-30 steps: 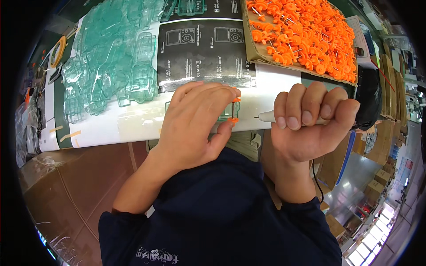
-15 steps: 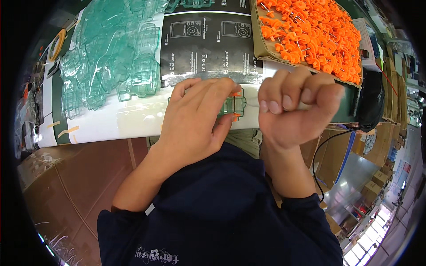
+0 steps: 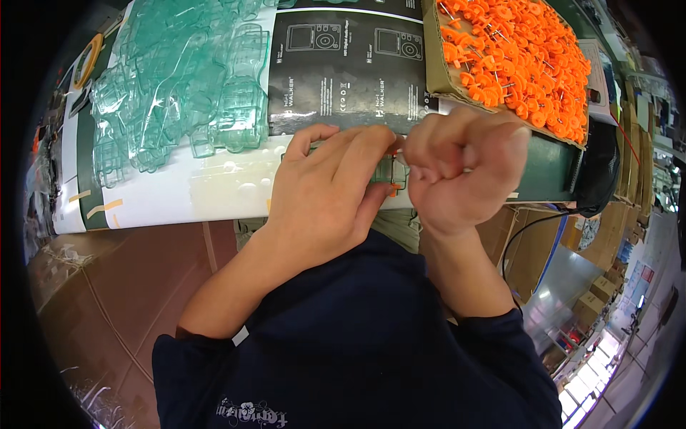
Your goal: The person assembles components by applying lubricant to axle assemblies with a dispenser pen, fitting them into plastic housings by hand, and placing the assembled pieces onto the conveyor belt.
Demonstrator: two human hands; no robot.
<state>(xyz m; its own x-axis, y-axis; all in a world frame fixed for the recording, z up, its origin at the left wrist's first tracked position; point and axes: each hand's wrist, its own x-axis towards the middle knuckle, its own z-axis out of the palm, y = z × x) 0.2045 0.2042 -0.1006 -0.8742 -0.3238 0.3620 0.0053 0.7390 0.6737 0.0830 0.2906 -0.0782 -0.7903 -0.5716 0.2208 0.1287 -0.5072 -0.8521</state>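
A clear green plastic part point(image 3: 400, 174) lies on the white tabletop close to its front edge. My left hand point(image 3: 314, 182) is closed over it from the left, fingers on the far side and thumb on the near side, hiding most of it. At the thumb tip shows a small orange wheel point(image 3: 394, 190), and a thin axle runs away from it across the part. My right hand point(image 3: 464, 168) is a fist just at the part's right end, its fingers curled into the palm. I see nothing in that fist, and whether it touches the part I cannot tell.
Many clear green plastic parts point(image 3: 232, 107) are heaped at the back left. A cardboard tray point(image 3: 444, 75) full of orange wheels with metal axles point(image 3: 525, 71) stands at the back right. Between them lies a black printed sheet point(image 3: 336, 75). A black bag point(image 3: 599, 168) hangs at the right edge.
My right fist has come left, right up to the green part's end. My left hand keeps its hold on the part. The whole view has shifted slightly.
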